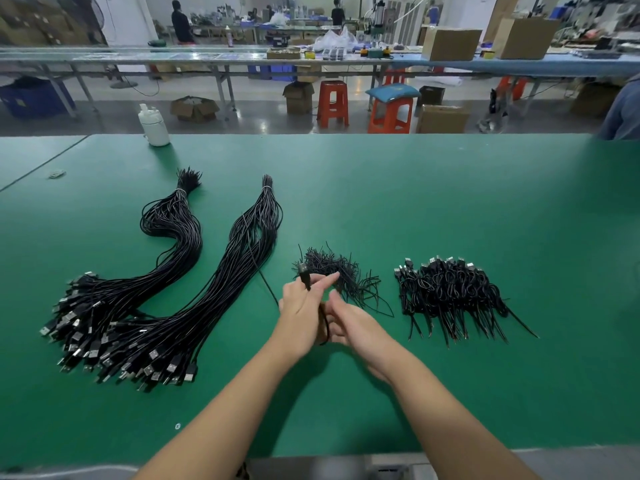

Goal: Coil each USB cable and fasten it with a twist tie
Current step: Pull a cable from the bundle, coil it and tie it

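My left hand (pixel 304 308) grips a black USB cable (pixel 325 323), its plug (pixel 304 271) sticking up above the fingers and a loop hanging under the palm. My right hand (pixel 349 322) meets it from the right, fingers curled on the same loop. The cable's free end trails left toward a long bundle (pixel 239 271) of straight cables. A second tied bundle (pixel 166 258) lies further left. Just behind my hands is a heap of black twist ties (pixel 343 271). To the right sits a pile of coiled, tied cables (pixel 450 289).
Everything lies on a green table mat (pixel 415 209). A white bottle (pixel 154 126) stands at the far left edge. Beyond the table are orange stools (pixel 333 102), cardboard boxes and workbenches with people. A person's sleeve (pixel 623 112) shows at the far right.
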{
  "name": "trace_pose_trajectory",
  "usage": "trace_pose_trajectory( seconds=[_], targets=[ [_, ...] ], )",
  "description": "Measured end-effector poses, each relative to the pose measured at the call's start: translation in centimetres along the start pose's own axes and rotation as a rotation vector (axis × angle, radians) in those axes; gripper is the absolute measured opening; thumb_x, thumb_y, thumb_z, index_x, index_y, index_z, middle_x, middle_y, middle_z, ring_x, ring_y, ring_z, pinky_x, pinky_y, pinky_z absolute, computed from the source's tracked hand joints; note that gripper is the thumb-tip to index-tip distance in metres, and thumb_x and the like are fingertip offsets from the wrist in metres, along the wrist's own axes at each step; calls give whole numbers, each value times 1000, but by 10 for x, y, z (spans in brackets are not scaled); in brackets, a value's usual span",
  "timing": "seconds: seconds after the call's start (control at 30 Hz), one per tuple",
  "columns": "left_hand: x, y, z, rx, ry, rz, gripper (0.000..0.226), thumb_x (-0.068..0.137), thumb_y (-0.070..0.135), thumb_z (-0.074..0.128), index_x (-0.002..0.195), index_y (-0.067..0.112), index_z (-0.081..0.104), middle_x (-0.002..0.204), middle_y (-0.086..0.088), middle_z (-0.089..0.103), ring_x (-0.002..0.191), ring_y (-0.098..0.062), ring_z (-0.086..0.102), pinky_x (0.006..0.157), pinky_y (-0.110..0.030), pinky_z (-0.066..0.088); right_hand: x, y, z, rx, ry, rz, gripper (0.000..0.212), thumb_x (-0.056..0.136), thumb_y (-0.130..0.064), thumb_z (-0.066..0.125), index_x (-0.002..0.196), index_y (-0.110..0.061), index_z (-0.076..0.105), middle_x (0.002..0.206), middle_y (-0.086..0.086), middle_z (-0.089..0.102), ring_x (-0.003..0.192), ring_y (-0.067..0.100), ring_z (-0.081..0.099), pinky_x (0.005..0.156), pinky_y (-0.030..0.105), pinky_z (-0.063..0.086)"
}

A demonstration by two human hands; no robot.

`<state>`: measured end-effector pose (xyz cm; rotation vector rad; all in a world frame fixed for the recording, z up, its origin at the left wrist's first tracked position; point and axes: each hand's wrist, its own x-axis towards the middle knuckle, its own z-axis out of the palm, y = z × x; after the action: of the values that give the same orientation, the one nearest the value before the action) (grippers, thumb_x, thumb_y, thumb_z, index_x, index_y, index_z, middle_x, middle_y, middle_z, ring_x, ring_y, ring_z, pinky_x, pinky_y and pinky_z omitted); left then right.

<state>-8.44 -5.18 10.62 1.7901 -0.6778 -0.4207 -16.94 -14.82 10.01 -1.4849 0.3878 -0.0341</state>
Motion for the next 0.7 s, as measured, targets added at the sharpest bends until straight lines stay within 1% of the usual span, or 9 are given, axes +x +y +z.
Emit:
trace_pose_trajectory(
  seconds=[0.07,0.17,0.23,0.3,0.33,0.4,0.5,0.6,0.7],
  targets=[
    [4,2,-5,-187,-101,-100,46,102,38,25,115,38,69,125,6,61,121,-29,54,109,-41,36,-1,-1,3,-59,-21,-47,44,107,-38,36,79,-16,60,58,-5,54,57,10,50,73,30,45],
    [10,13,-15,-732,-180,-173,56,105,27,21,108,-1,69,114,-24,69,118,-37,61,105,-44,45,0,3,4,82,-66,-46,43,106,-38,41,67,-20,49,54,-4,28,52,16,30,65,26,45],
    [18,23,-30,-1081,-175,-155,56,102,28,28,97,-4,73,105,-26,71,108,-38,66,93,-46,55,0,8,2,124,-68,-23,46,104,-43,43,62,-22,44,54,-3,22,52,18,23,64,28,44],
    [24,32,-49,-1244,-286,-169,47,97,30,40,79,4,75,79,-14,72,78,-27,73,67,-34,60,0,12,-2,167,-56,25,48,102,-45,46,60,-23,43,56,-2,20,53,18,20,64,29,43],
    [23,36,-56,-1210,-419,-218,43,95,29,43,74,6,74,68,-11,69,64,-23,70,56,-28,57,0,14,-4,206,-38,56,48,101,-46,49,59,-24,44,56,-2,20,53,17,20,63,29,42],
    [18,37,-62,-812,-790,-296,47,98,27,37,81,1,71,69,-17,71,60,-27,70,48,-26,54,2,16,-8,235,9,91,47,100,-46,52,58,-24,48,57,-3,22,52,16,19,61,28,40],
    [13,18,-52,-38,-1036,-399,54,106,31,30,96,-7,67,89,-28,72,76,-34,72,65,-35,61,5,12,-6,129,44,123,42,103,-43,48,69,-18,53,56,-5,30,49,12,23,55,25,36],
    [18,-1,-38,283,-783,-325,47,107,36,37,94,3,67,87,-22,69,75,-25,61,80,-38,55,6,10,-1,-27,109,147,39,106,-37,41,74,-17,49,53,-7,32,46,12,30,57,29,36],
    [26,-20,-29,230,-399,-154,43,105,38,36,103,9,68,96,-4,65,87,-16,57,95,-40,49,0,13,2,-75,163,109,43,106,-38,39,67,-18,41,53,-7,31,47,13,30,60,29,37]
  ],
)
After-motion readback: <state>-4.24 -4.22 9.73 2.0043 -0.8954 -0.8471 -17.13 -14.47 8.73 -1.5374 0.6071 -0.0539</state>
